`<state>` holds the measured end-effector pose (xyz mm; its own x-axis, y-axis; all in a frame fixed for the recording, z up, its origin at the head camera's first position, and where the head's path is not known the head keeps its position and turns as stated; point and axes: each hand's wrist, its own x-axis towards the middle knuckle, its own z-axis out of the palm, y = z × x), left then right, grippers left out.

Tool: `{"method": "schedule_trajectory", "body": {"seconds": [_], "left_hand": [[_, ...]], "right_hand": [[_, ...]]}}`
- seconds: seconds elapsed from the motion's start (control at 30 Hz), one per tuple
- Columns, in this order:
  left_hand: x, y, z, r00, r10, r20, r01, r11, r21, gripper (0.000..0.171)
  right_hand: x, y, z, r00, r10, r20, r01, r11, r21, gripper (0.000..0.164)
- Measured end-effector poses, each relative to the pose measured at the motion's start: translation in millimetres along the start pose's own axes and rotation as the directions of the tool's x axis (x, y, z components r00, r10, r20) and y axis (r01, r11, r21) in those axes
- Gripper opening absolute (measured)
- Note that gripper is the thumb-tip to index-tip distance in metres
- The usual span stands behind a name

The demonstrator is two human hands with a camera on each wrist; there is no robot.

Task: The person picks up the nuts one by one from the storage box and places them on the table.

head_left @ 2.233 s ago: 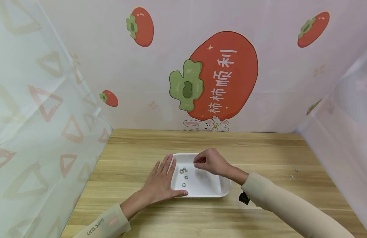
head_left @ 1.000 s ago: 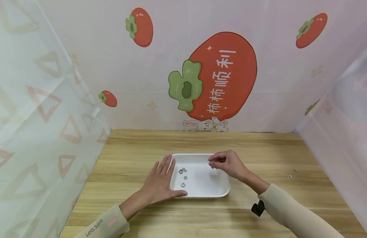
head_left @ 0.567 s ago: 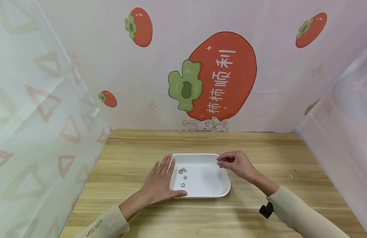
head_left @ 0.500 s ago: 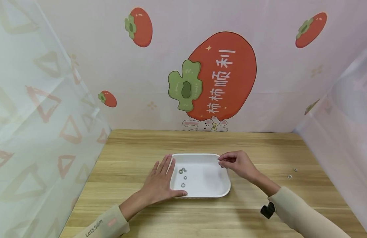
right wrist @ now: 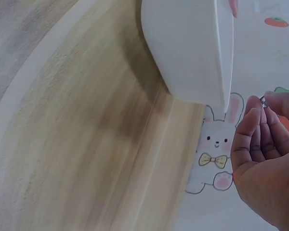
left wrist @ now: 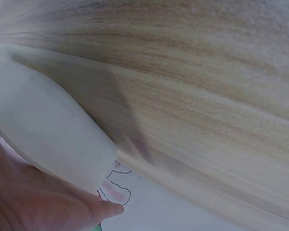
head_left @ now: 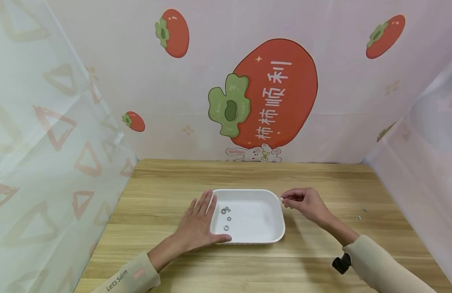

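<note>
A white rectangular tray (head_left: 252,217) stands on the wooden table, with several small metal nuts (head_left: 226,228) lying at its left side. My left hand (head_left: 196,226) rests on the tray's left edge, fingers spread and thumb along the front rim. In the left wrist view, part of that hand (left wrist: 43,197) lies along the white tray wall (left wrist: 53,125). Just beyond the tray's right rim, my right hand (head_left: 306,204) pinches a small shiny nut (right wrist: 263,101) between thumb and fingertips. The fingers mostly cover this nut in the head view.
Two more small metal nuts lie apart on the right of the table (head_left: 321,256), the nearer nut (head_left: 358,218) in front of the farther nut (head_left: 365,209). A printed backdrop (head_left: 185,134) rises behind the table, and pale sheets hang at both sides.
My right hand has travelled right, from above the tray's middle to just past its right rim, still pinching the nut. The left hand and the nuts in the tray have stayed put.
</note>
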<state>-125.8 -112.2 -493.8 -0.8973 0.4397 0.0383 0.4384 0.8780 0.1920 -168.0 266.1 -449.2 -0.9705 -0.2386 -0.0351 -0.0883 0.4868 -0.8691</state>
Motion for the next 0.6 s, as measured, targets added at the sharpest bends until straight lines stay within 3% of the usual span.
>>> {"method": "schedule_trajectory", "body": {"seconds": [0.6], "left_hand": [[0.1, -0.3, -0.1, 1.000, -0.003, -0.001, 0.003, 1.000, 0.000, 0.134]], "right_hand": [[-19.4, 22.0, -27.7, 0.997, 0.015, -0.071, -0.019, 0.999, -0.047, 0.026]]}}
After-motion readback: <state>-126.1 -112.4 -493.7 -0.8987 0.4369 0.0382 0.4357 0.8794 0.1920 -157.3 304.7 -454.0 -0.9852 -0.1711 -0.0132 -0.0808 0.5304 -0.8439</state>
